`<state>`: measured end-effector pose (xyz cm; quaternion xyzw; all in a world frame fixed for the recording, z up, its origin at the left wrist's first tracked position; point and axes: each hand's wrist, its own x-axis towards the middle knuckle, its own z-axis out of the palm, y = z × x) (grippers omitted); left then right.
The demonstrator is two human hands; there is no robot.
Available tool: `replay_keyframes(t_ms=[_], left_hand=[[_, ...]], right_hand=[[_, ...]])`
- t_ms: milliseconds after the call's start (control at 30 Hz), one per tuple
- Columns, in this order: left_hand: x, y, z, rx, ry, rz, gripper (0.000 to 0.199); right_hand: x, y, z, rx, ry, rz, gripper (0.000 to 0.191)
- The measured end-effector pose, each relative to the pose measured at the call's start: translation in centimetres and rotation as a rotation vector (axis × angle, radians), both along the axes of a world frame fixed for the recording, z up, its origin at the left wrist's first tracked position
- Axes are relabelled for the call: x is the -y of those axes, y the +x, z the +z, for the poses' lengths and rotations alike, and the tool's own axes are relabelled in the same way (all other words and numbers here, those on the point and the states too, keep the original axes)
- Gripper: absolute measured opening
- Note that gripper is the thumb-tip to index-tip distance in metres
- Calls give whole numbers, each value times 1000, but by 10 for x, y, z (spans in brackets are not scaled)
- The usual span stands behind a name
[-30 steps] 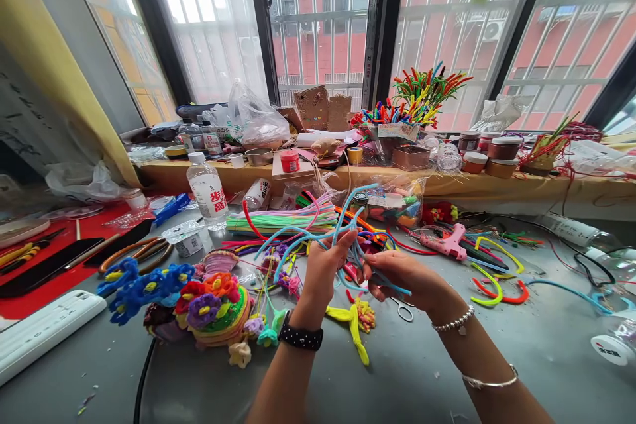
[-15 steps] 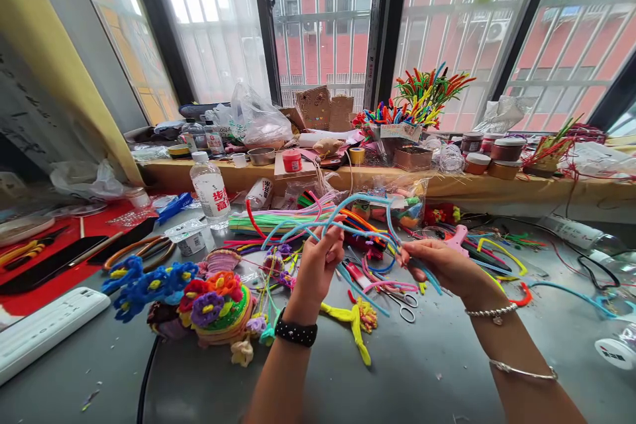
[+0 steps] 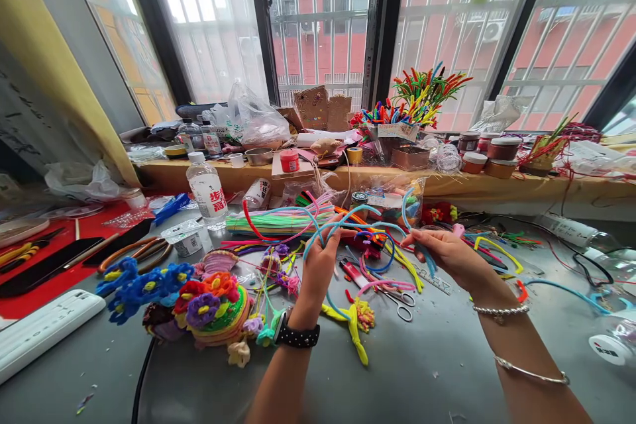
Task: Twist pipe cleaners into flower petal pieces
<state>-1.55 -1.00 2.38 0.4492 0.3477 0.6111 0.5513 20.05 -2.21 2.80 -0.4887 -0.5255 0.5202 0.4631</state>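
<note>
Near the middle, my left hand [image 3: 320,262] is closed on several light blue pipe cleaners [image 3: 358,210], which curve out above and below it. To its right, my right hand [image 3: 442,250] pinches a separate light blue piece [image 3: 406,207] that sticks up and also hangs below the fingers. Between and below the hands lie scissors [image 3: 403,308] and a yellow pipe-cleaner flower [image 3: 354,331]. A bundle of green and white pipe cleaners [image 3: 278,222] rests behind my left hand.
Fuzzy flowers [image 3: 203,310] sit at the left, by a white power strip [image 3: 54,328]. A labelled bottle [image 3: 206,193] stands behind them. Jars and pipe-cleaner plants [image 3: 431,89] line the windowsill. Clear bottles [image 3: 613,344] lie at the right edge.
My hands have moved apart, the right one shifting right with its light blue piece. The pieces between them no longer overlap. The view has shifted slightly.
</note>
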Motion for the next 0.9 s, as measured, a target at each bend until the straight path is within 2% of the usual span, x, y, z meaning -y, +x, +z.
replay_keyframes(t_ms=[67, 200, 300, 433, 600, 667, 767, 900], left_hand=[[-1, 0, -1, -38, 28, 25, 20], [-1, 1, -2, -28, 30, -33, 27], [-1, 2, -2, 7, -3, -80, 27], [-3, -2, -1, 150, -56, -175, 20], [-3, -8, 2, 265, -94, -99, 11], [-3, -9, 3, 282, -90, -128, 14], [-4, -10, 3, 342, -69, -161, 20], [-5, -11, 3, 401, -42, -87, 24]], right_hand=[[-2, 0, -2, -57, 45, -82, 32], [-3, 1, -1, -161, 159, -205, 31], [-2, 0, 0, -172, 219, -222, 31], [0, -4, 1, -114, 258, -240, 30], [0, 0, 1, -71, 328, -296, 31], [0, 3, 1, -48, 340, -311, 31], [0, 7, 2, -59, 379, -403, 29], [4, 11, 8, -135, 486, -492, 25]])
